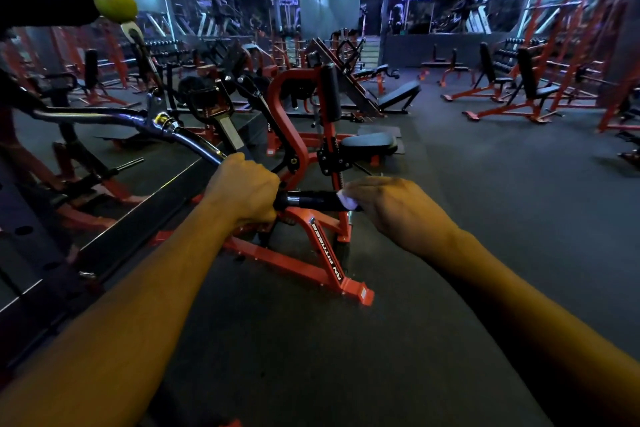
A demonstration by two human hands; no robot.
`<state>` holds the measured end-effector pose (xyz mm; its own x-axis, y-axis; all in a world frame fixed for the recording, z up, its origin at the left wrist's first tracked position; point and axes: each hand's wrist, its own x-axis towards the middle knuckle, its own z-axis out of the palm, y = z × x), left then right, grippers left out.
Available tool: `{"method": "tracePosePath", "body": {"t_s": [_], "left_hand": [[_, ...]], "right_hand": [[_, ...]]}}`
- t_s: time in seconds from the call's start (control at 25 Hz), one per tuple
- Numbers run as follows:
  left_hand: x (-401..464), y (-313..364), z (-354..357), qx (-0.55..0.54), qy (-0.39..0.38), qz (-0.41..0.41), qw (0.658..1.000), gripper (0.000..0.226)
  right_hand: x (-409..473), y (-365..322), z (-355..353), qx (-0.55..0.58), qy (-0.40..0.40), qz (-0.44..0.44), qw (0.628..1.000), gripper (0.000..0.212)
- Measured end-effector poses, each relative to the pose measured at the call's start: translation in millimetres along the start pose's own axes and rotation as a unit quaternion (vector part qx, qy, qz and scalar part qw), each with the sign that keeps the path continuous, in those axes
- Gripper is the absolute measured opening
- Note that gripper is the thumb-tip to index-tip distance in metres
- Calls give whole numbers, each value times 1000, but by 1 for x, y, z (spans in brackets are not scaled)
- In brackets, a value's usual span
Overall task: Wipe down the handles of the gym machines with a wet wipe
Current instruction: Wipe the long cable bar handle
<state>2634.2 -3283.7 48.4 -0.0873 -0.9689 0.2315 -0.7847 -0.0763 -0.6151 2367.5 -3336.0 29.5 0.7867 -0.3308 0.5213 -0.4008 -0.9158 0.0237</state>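
Note:
A long pulldown bar (pixel 194 140) runs from the upper left down to the middle of the view and ends in a black rubber handle (pixel 308 200). My left hand (pixel 244 189) grips the bar just left of that black handle. My right hand (pixel 391 210) wraps the handle's right end with a white wet wipe (pixel 347 200) pinched between fingers and grip. Only a small patch of the wipe shows; the rest is hidden under my fingers.
An orange-framed machine (pixel 320 246) with a black seat (pixel 367 144) stands directly under the handle. A black weight-stack frame (pixel 114 232) runs along the left. Orange benches and racks (pixel 512 94) fill the back and right. A dark rubber floor (pixel 485 218) spreads to the right.

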Motion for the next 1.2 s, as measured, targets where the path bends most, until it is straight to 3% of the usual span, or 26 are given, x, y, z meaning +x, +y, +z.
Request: {"method": "tracePosePath", "body": {"t_s": [0.12,0.24,0.36,0.52,0.68,0.8,0.96,1.08,1.2], "left_hand": [[-1,-2,-2,0,-9,-1,1000,30],[-5,-2,-9,0,-1,-2,1000,34],[-8,2,-17,-12,5,-8,1000,33],[-10,4,-20,-23,22,-11,999,34],[-13,4,-10,-13,26,-5,1000,37],[-17,4,-4,-5,20,3,1000,38],[-20,4,-3,-9,19,1,1000,29],[-21,5,2,-13,37,-11,999,28],[-22,6,6,-18,67,-14,998,32]], "right_hand": [[21,-20,27,5,20,2,1000,19],[17,-27,36,-12,46,-25,999,37],[-7,-14,22,-36,96,-41,994,35],[-34,8,-7,-61,143,2,988,30],[-23,-11,-6,-50,104,-12,993,22],[7,-31,14,-4,32,-14,999,9],[48,-43,32,62,-27,23,997,13],[51,-27,8,166,-53,79,981,11],[43,-2,-24,213,-137,118,960,9]]}}
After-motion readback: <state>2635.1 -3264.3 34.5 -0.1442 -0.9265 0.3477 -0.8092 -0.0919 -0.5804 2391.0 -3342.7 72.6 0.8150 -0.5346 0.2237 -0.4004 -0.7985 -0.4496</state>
